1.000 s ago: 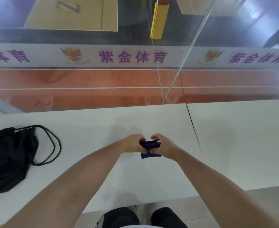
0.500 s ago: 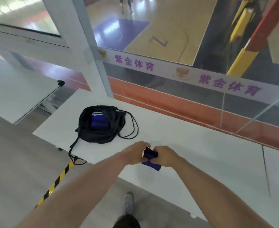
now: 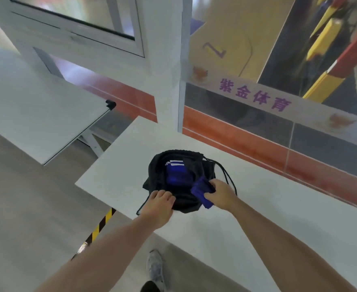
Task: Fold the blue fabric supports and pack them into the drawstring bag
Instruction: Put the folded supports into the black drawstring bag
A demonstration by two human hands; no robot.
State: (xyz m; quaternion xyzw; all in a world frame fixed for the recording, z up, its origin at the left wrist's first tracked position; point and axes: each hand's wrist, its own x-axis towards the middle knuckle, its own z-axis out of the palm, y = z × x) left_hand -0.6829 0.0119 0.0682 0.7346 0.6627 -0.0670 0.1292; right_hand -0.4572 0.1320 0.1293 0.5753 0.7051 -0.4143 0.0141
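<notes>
My right hand [image 3: 221, 194] grips a folded blue support [image 3: 201, 191] over the open drawstring bag [image 3: 186, 204]; my left hand [image 3: 159, 207] curls round its near rim, fingertips hidden.

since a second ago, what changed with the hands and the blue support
The left hand let go of the folded blue fabric support and now grips the drawstring bag at its near rim. The right hand alone carried the support left to the bag's mouth. The bag stayed on the white table, with a striped blue support already inside.
</notes>
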